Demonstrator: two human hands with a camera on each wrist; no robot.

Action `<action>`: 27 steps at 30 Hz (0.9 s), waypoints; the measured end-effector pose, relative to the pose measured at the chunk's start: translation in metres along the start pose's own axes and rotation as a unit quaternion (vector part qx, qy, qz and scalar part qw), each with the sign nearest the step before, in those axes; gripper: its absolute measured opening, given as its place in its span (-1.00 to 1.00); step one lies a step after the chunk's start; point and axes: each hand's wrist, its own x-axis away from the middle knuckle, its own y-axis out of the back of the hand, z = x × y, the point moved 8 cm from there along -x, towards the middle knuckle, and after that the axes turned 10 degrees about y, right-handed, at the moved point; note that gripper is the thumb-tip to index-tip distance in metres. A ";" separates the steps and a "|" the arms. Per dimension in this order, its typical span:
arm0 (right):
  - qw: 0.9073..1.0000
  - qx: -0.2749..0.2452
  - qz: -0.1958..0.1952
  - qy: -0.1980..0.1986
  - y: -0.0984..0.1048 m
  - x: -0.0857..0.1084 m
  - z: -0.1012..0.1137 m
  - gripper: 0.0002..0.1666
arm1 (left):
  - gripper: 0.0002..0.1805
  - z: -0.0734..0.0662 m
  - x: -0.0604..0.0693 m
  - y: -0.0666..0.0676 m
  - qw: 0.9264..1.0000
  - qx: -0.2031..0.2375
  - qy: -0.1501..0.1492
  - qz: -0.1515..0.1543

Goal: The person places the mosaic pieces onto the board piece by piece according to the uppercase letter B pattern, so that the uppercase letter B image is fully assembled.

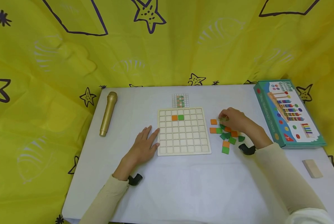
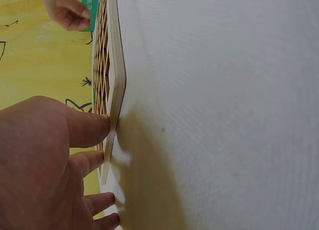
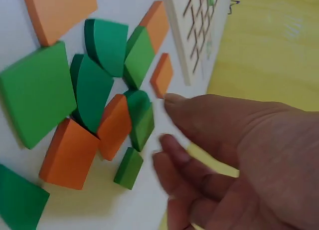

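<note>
A pale wooden grid board (image 1: 184, 152) lies on the table, holding an orange square tile (image 1: 174, 118) beside a green square tile (image 1: 180, 117) near its top. My left hand (image 1: 144, 146) rests at its left edge with fingers spread; in the left wrist view, thumb and index touch the rim. Over the loose tiles to the right of the board is my right hand (image 1: 234, 119). Its thumb and bent fingers stand apart in the right wrist view, with nothing visible between them. Below them lie orange tiles (image 3: 70, 154), green squares (image 3: 40, 94) and dark green curved tiles (image 3: 106, 46).
A small pattern card (image 1: 180, 100) touches or nearly touches the board's far edge. Far left lies a gold microphone (image 1: 108, 113). A teal game box (image 1: 290, 113) stands at the right, with a pale wooden block (image 1: 312, 168) nearer the front.
</note>
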 end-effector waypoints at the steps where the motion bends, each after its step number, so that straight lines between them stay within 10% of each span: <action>1: 1.000 0.009 0.006 -0.002 -0.001 0.004 -0.001 -0.68 | -0.29 0.000 0.000 0.000 1.000 0.000 -0.001 -0.001; 27: 0.997 0.070 -0.042 -0.012 -0.019 0.008 -0.005 -0.59 | -0.30 0.000 0.002 0.000 1.000 0.007 0.004 0.009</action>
